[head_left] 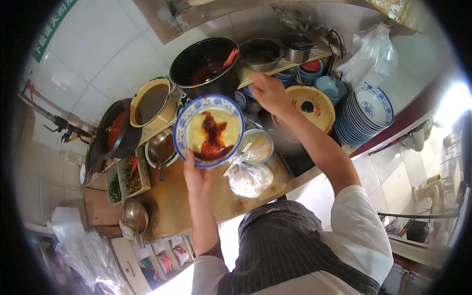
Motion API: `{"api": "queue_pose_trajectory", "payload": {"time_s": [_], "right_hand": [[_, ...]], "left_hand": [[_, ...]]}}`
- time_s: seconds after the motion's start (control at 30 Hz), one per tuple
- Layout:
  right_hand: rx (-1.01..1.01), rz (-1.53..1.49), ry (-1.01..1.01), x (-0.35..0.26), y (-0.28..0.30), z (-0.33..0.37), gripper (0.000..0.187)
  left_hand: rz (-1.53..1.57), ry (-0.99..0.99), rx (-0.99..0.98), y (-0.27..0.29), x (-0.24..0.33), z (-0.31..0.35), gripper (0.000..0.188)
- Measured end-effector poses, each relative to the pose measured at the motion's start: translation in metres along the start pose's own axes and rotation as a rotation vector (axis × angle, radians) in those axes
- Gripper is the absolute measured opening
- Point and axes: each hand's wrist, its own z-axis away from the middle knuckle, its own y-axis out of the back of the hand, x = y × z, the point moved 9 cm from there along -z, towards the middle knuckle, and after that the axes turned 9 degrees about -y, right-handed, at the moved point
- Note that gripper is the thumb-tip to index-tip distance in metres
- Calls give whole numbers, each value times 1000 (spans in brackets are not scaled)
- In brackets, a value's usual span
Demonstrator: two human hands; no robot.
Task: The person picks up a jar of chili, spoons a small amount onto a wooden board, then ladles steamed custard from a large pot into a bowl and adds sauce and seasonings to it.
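My left hand (195,177) grips the near rim of a blue-and-white patterned bowl (180,132). In the bowl lies pale yellow, soft-looking food (197,132) with dark red chili oil (212,140) over its middle and near side. My right hand (268,93) is closed and raised beside a large black pot (204,87). A small blurred yellowish patch shows at its fingers, too unclear to name. Inside the black pot is dark red sauce, with a red handle (230,58) leaning on the rim.
Left stand a cream pot (169,98), a dark pot of red sauce (115,125) and trays of chopped toppings (142,184). A plastic bag (250,181) lies on the wooden counter (172,209). Right are a cream lidded pot (319,110) and stacked bowls (354,123).
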Motion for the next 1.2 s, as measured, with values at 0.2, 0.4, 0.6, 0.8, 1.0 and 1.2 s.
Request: {"api": "queue_pose_trajectory", "payload": {"time_s": [0.2, 0.4, 0.6, 0.8, 1.0, 1.2], "right_hand": [[-150, 847, -419, 180, 52, 83, 38], [-104, 493, -501, 202, 47, 66, 42], [191, 544, -223, 232, 40, 18, 38], [-63, 149, -138, 157, -59, 24, 32], [-713, 681, -480, 156, -195, 106, 31], [-816, 666, -527, 169, -185, 101, 58]], "left_hand": [[0, 54, 66, 29, -14, 25, 45], [12, 70, 99, 47, -18, 47, 49], [41, 73, 98, 49, -22, 62, 51], [16, 8, 182, 65, -7, 79, 51], [24, -15, 183, 76, -3, 84, 48], [19, -15, 209, 85, -1, 90, 48]]}}
